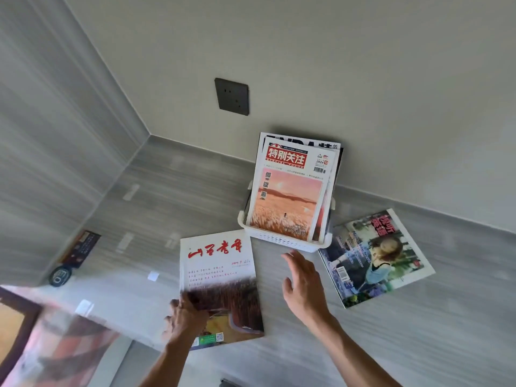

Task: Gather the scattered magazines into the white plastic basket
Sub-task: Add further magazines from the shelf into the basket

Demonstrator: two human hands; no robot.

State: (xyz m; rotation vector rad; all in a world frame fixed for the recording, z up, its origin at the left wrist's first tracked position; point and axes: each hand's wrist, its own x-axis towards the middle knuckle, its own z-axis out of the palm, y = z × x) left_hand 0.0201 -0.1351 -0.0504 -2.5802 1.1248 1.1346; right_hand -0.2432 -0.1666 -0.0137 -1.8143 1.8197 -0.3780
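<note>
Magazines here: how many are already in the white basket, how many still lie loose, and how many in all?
Standing in the white plastic basket: at least 2, the sunset-cover magazine and a black-and-white magazine behind it; others may be hidden.
Loose on the surface: 2, the red-titled magazine under the left hand and the magazine with a woman on its cover.
Total: at least 4.

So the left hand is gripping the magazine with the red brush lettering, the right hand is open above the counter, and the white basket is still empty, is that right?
Not quite: the head view shows the white basket already holds several upright magazines. The rest stands: the left hand grips the magazine with the red brush lettering, and the right hand is open above the counter.
</note>
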